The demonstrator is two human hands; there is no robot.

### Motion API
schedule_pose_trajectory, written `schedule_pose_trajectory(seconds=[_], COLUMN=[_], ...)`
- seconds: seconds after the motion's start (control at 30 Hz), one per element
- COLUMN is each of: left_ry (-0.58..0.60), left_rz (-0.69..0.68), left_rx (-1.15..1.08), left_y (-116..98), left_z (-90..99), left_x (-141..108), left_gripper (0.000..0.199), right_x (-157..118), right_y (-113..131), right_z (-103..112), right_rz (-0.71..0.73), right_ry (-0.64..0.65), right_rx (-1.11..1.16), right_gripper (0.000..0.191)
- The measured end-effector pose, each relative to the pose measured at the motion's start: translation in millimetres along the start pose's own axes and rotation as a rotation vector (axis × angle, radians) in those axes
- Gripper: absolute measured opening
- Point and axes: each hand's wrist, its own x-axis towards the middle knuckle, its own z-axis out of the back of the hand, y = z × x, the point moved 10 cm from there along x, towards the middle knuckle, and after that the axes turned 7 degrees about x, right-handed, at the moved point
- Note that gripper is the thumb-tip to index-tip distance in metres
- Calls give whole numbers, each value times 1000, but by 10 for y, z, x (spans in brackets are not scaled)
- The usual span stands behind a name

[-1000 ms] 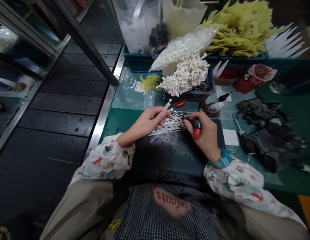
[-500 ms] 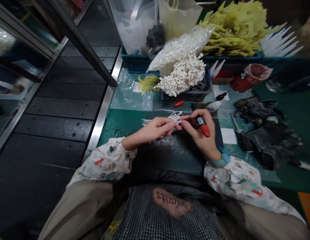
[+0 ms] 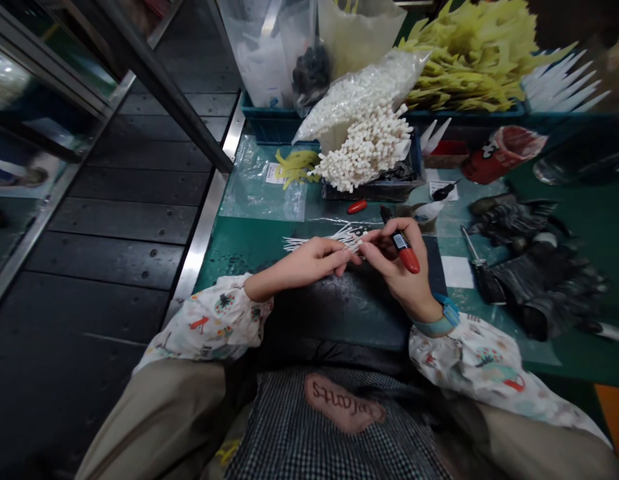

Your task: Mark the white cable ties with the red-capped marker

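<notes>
My left hand (image 3: 322,259) is closed, its fingertips pinched at the near side of a pile of thin white sticks (image 3: 304,243); what it pinches is too small to make out. Facing it, my right hand (image 3: 403,267) is closed around a black and red marker (image 3: 402,241), which lies between thumb and fingers with its red end toward me. The fingertips of both hands nearly meet at the right end of the pile. A red cap (image 3: 357,207) lies just beyond the sticks.
Behind stands a dark bin (image 3: 374,193) heaped with white sticks (image 3: 362,153). Yellow pieces (image 3: 298,167) lie on a plastic bag to its left. At right are a red cup (image 3: 502,157), a screwdriver (image 3: 484,280) and dark gloves (image 3: 544,287). A metal post (image 3: 169,87) rises at left.
Fewer white stick ends show beneath my left hand, and the sticks around its fingertips have shifted. Both hands stay in nearly the same place, the marker still in my right hand.
</notes>
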Motion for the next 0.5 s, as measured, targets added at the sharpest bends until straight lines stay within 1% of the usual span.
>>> schedule_pose_trajectory(seconds=[0.1,0.23,0.37,0.5], left_ry=[7,3,-7,23], left_rz=[-9,-1,-23,17], left_rx=[-20,34,49,38], left_y=[-1,6,-43,-34], left_z=[-11,-16,-13,-35], left_x=[2,6,3,-11], left_gripper=[37,39,39,40], right_x=[-3,-3,-14,-29], right_y=[-10,6,59,117], right_z=[-9,-3,-18,-3], right_rz=[1,-2,17,58], right_ry=[9,-14,-27,-42], right_rx=[7,-30,-35,-43], right_gripper=[44,44,43,41])
